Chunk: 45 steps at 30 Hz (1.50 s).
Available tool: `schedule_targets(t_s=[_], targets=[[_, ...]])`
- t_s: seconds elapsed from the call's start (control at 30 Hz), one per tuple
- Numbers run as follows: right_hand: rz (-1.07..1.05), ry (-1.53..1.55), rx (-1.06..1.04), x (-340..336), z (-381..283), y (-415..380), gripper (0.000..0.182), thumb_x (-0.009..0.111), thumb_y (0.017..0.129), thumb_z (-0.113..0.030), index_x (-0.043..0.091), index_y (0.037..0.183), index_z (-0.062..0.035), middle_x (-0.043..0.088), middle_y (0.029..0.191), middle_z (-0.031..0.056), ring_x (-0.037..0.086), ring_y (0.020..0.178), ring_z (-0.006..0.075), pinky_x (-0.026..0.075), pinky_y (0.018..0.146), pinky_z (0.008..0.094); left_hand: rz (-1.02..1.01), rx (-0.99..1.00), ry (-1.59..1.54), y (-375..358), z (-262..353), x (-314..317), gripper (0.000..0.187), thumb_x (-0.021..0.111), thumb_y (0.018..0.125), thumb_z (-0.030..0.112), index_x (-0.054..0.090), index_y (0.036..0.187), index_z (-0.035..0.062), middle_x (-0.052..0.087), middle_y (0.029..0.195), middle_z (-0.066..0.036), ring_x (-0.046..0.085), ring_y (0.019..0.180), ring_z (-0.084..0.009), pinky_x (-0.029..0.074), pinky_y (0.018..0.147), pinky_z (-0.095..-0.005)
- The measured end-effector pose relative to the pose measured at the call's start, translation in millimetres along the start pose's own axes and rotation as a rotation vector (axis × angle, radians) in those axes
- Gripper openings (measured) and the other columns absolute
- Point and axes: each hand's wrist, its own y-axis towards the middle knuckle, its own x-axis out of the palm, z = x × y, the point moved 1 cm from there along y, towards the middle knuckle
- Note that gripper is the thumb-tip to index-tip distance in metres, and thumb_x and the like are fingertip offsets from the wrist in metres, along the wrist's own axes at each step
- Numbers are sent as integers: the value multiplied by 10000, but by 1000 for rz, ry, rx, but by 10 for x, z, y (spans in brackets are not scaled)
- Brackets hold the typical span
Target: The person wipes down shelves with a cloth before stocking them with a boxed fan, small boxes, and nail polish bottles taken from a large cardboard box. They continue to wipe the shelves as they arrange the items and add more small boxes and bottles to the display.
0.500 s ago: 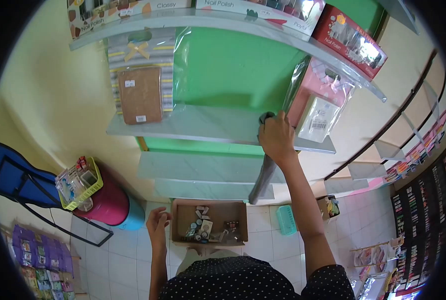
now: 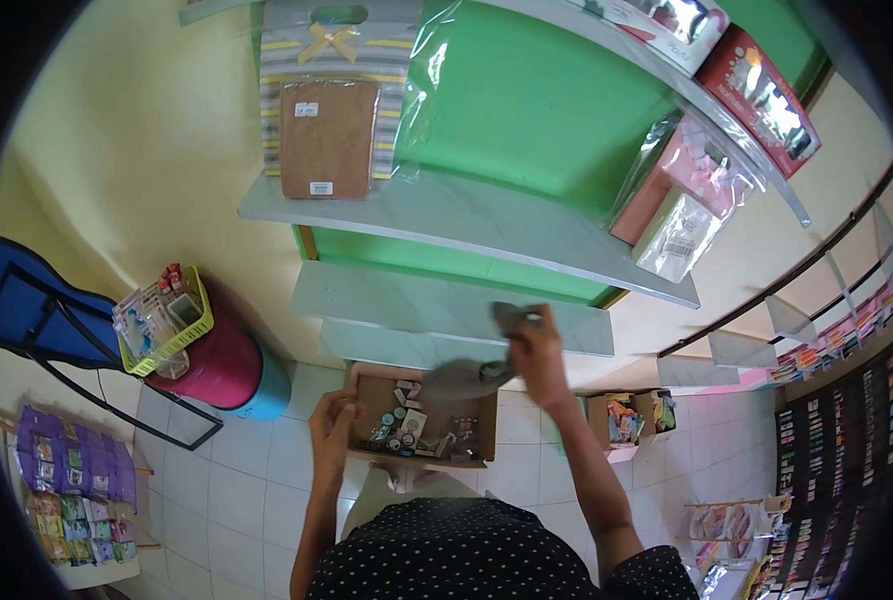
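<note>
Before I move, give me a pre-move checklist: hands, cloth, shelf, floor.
1. Grey cloth gripped in the right hand: ok.
2. Left hand empty: cannot tell, its fingers are curled.
3. Brown package standing upright on the display shelf: ok.
4. Shelf stretch between the brown package and the pink bag free of goods: ok.
5. Cloth not touching the cardboard box: cannot tell, they overlap in this view.
6. Floor in front of the feet clear: not ok, the cardboard box is there.

Right hand [image 2: 537, 352] closed, forearm extended forward; left hand [image 2: 335, 418] lower, fingers curled
</note>
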Motion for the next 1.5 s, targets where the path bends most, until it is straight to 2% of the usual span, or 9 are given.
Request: schedule_targets(t_s=[0.1, 0.2, 0.67, 0.93, 1.2, 1.3, 1.33, 1.37, 1.5], targets=[[251, 787, 688, -320, 820, -231, 187, 445, 737, -78, 523, 906, -49, 502, 865, 62, 525, 787, 193, 460, 611, 335, 82, -40, 64, -65, -121, -329, 201, 484, 791, 100, 519, 973, 23, 577, 779, -46, 530, 752, -99, 386, 647, -234], [366, 1423, 787, -550, 838, -281, 333, 450, 783, -180, 456, 1100, -79, 517, 1036, 64, 525, 918, 223, 443, 794, 392, 96, -57, 172, -48, -263, -507, 228, 503, 784, 120, 514, 997, 38, 583, 797, -43, 536, 757, -105, 400, 653, -256], [-3, 1444, 862, 500, -325, -756, 378, 384, 865, -293, 447, 1128, -30, 527, 1058, 81, 493, 976, 181, 376, 861, 310, -846, 309, 712, 54, -328, 392, 387, 639, 720, 149, 486, 1045, 6, 578, 913, -100, 550, 853, -207, 412, 791, -297], [355, 1325, 700, 102, -246, -897, 387, 436, 851, -301, 453, 1107, -12, 540, 1018, 69, 515, 932, 182, 398, 829, 320, -744, 75, 165, 190, 92, 189, 260, 603, 754, 169, 537, 910, -28, 571, 744, -69, 517, 628, -105, 405, 557, -252], [-89, 766, 692, 49, -533, -811, 606, 728, 651, -211, 435, 1102, 68, 529, 977, 98, 495, 882, 149, 404, 774, 253, -599, 361, 561, 234, 340, 191, 240, 450, 848, 187, 539, 893, -31, 494, 653, -24, 468, 645, -93, 374, 584, -243], [-301, 630, 436, 264, -584, -931, 783, 764, 599, -244, 346, 1198, 37, 469, 1072, 111, 454, 968, 162, 403, 799, 277, -704, 41, 161, 118, 285, 372, 284, 400, 870, 210, 534, 930, -32, 515, 790, -79, 508, 801, -171, 377, 722, -271], [-346, 613, 441, 420, -659, -973, 828, 772, 585, -252, 321, 1222, 24, 453, 1100, 114, 441, 992, 160, 409, 793, 286, -655, 292, 309, 40, 268, 470, 293, 379, 876, 207, 533, 949, -31, 497, 895, -107, 490, 873, -207, 357, 777, -286], [-231, 823, 550, 509, -840, -962, 637, 714, 664, -213, 400, 1170, 10, 510, 1035, 96, 482, 935, 137, 429, 752, 276, -596, 547, 452, -7, 265, 533, 304, 359, 883, 205, 532, 968, -30, 480, 1001, -135, 471, 944, -242, 338, 833, -301], [143, 979, 796, 609, -537, -1053, 203, 571, 776, -82, 544, 958, 5, 584, 835, 41, 534, 761, 91, 438, 697, 235, -753, 345, 95, 20, 237, 585, 312, 406, 861, 232, 497, 1050, 1, 442, 1119, -141, 426, 1044, -236, 310, 881, -329]])
